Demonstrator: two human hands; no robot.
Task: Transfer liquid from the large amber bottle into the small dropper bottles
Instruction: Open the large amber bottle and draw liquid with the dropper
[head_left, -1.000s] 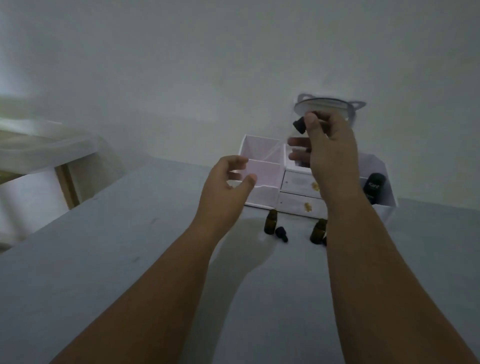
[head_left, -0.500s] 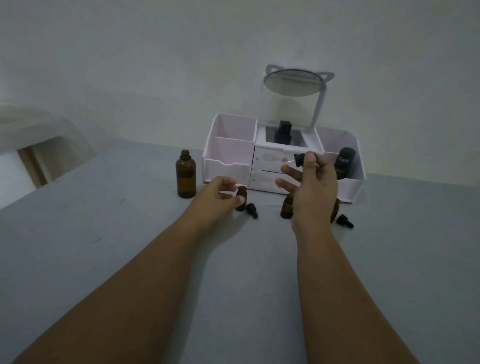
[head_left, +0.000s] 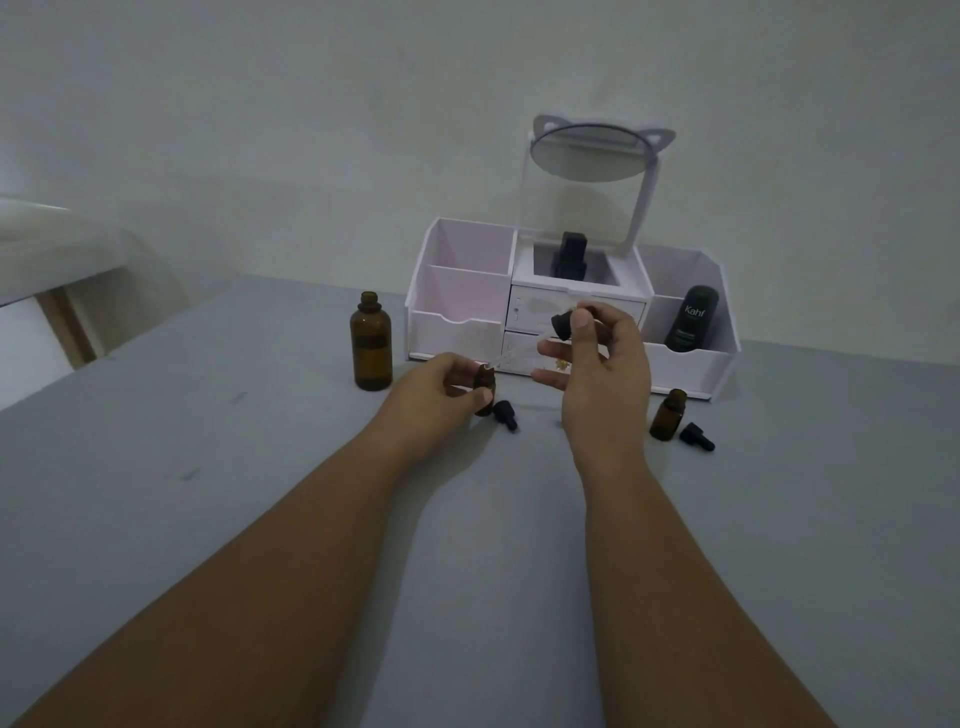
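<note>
Left grip (head_left: 441, 384) curls round a small dropper bottle (head_left: 485, 389); right grip (head_left: 597, 364), at two o'clock, pinches a dropper (head_left: 560, 326) slanting to its mouth.

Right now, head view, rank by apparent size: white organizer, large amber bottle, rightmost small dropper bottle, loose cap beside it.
1. white organizer
2. large amber bottle
3. rightmost small dropper bottle
4. loose cap
Similar depth, so ranking holds.
</note>
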